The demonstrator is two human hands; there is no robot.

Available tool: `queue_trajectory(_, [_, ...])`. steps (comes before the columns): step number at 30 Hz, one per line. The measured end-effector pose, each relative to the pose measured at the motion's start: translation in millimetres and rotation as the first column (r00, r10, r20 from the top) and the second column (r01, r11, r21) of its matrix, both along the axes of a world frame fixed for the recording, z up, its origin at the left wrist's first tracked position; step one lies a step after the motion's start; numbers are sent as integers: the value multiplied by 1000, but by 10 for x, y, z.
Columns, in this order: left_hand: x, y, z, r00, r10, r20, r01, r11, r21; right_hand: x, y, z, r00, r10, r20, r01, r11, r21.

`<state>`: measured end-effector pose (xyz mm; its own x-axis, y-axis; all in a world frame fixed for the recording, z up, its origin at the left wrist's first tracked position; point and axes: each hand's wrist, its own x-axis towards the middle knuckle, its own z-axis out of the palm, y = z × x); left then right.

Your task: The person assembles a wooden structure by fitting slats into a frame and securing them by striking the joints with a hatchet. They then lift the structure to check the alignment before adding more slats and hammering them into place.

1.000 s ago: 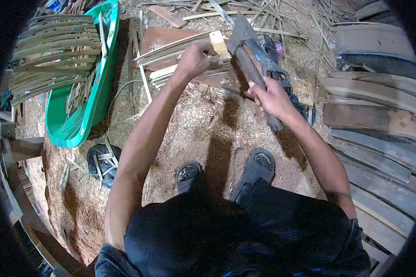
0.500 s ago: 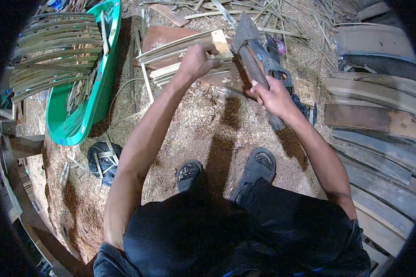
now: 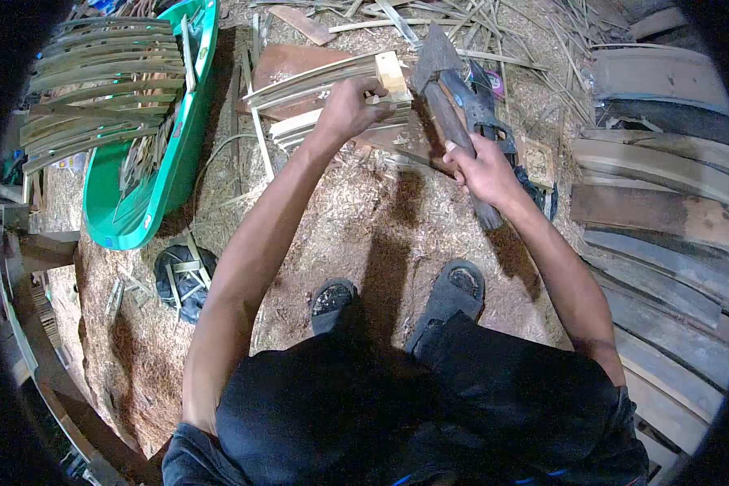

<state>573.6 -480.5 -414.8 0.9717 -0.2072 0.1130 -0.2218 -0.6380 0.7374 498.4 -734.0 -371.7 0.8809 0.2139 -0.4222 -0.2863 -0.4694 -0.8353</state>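
Observation:
My left hand is closed in a pinch over a frame of thin wooden slats, its fingertips near the pale wooden end block. Whatever is between those fingers is too small or hidden to make out. My right hand is wrapped round the thick wooden handle of a hatchet-like tool. The tool's dark, wedge-shaped head points away from me, to the right of the block. Under the slats lies a reddish-brown board.
A green plastic tub at left holds slat scraps, with a slatted piece across it. Curved boards are stacked at right. Loose strips lie at the back. A black bag sits at left. Wood shavings cover the ground.
The view has shifted very slightly. Both hands and the tool keep nearly the same positions over the slats.

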Motion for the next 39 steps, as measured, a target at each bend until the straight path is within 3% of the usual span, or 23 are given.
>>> queue_trajectory(3, [8, 10, 18, 999, -12, -36, 12, 1000, 14, -6, -8, -34, 1000, -18, 8, 18, 1000, 24])
queue_trajectory(6, [7, 9, -28, 999, -7, 48, 7, 1000, 1, 7, -39, -76, 1000, -18, -3, 18, 1000, -10])
queue_trajectory(9, [12, 18, -42, 1000, 16, -14, -16, 1000, -21, 7, -29, -37, 1000, -13, -8, 13, 1000, 3])
queue_trajectory(12, [33, 17, -41, 999, 10, -45, -10, 1000, 8, 9, -35, -86, 993, 31, 117, -28, 999, -26])
queue_trajectory(21, [33, 30, -76, 998, 9, -54, -12, 999, -50, -11, 9, 26, 1000, 9, 21, -8, 1000, -27])
queue_trajectory(30, [-5, 7, -30, 999, 28, 26, -28, 1000, 14, -1, -24, -106, 996, 6, 90, -4, 1000, -25])
queue_trajectory(36, [40, 25, -108, 998, 24, -62, -29, 997, -69, -7, -22, -99, 995, 14, 99, -13, 1000, -18])
queue_trajectory(39, [6, 16, -28, 999, 41, -35, -40, 999, 16, 1, -28, -60, 998, 42, 56, -39, 998, -57])
